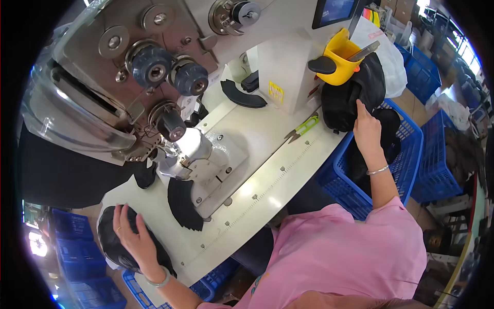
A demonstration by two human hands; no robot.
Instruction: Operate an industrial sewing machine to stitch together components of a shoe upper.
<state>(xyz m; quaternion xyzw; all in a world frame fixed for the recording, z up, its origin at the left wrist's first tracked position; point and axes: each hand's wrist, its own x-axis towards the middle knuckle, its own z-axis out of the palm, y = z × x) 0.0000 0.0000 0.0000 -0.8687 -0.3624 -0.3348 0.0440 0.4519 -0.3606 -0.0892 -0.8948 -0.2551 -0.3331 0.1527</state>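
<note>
My left hand (135,239) lies flat, fingers stretched, on a black, glossy, rounded sewn piece (113,242) at the table's near left end. On the right, my right hand (367,135) reaches to a black, leather-like rounded piece (342,105). Its index finger points out and touches that piece; the other fingers show only in part. A sewing machine (180,139) stands between my hands. Beside its small raised bed rests a stack of black curved strips (182,206). Green-handled thread snips (303,127) lie open-bladed on the table, left of my right hand.
The pale sewing table (247,206) carries a printed ruler along its front edge. A yellow cup (339,59) holding tools is fixed above the black pieces. More curved strips (242,96) lie behind the bed. A blue crate (411,154) with black pieces stands right of the table.
</note>
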